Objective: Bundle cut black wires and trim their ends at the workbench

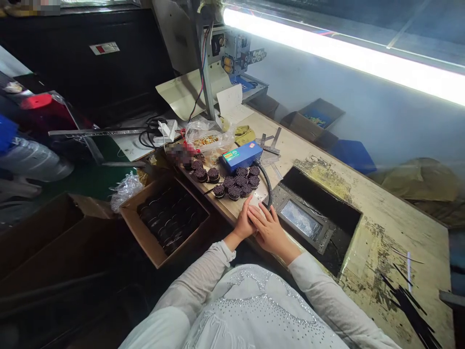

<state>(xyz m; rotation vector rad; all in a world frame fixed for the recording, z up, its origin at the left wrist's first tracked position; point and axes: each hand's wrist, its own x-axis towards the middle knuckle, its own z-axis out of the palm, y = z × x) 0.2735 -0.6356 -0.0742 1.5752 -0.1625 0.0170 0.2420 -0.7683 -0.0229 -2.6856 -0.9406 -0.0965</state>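
Note:
My left hand [244, 224] and my right hand [271, 231] meet at the table's front edge. The right fingers lie over the left ones, and both hands are closed together. Whatever they hold, if anything, is hidden between the palms. Just beyond them sits a group of round black bundles [234, 193] with knobbly tops and pale bands. A black corrugated hose [268, 183] curves from a blue box-shaped unit [241, 156] down to just behind my right fingers. More such bundles [201, 174] stand to the left, along the edge.
A cardboard box [136, 228] of dark round pieces stands at lower left. To the right, a recess in the wooden table [385, 213] holds a framed plate [301, 219]. Thin black strips [414, 310] lie farther right. Behind are metal rulers [271, 145] and a plastic bag [210, 138].

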